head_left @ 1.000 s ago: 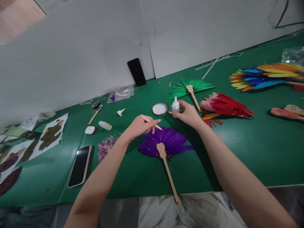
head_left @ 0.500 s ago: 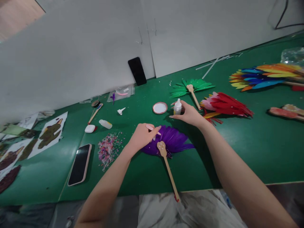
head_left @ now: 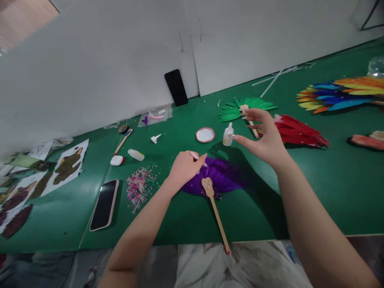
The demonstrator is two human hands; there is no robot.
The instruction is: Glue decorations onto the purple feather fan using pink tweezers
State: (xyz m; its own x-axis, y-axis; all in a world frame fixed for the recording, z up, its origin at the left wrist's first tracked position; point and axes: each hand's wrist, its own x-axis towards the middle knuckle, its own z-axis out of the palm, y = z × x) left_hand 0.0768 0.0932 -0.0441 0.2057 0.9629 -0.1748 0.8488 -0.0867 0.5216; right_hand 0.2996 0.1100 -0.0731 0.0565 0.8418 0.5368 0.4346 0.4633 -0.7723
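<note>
Head view, the only view. The green worktop point(head_left: 315, 188) runs along a white wall.

The left hand point(head_left: 184, 168) rests at the upper edge of the purple feather fan point(head_left: 223, 178), which lies flat near the worktop's front edge. The fan's wooden handle point(head_left: 218, 220) points toward the person and its tip overhangs the edge. The grip of this hand is clenched on a pink stick point(head_left: 195, 156), held between thumb and fingers over the purple feathers. Whether the stick's tip touches them cannot be told.

The right hand point(head_left: 267, 138) is raised above the worktop with its grip released, fingers spread, holding nothing. The white dropper bottle point(head_left: 228, 135) stands upright just beside its forefinger; contact cannot be confirmed. A round lid point(head_left: 205, 135), white inside, lies just left of the bottle.

Behind the right hand lie a green feather fan point(head_left: 234, 112) and a red feather fan point(head_left: 300, 132). Multicoloured feathers point(head_left: 339, 94) lie further right.

Left of the left hand is a heap of mixed sequins point(head_left: 138, 187). A phone in a pink case point(head_left: 105, 205) lies face up beside it. A second, black phone point(head_left: 176, 88) leans against the wall. A small white case point(head_left: 117, 160) and a small bottle lying on its side point(head_left: 136, 155) sit beyond the sequins.
</note>
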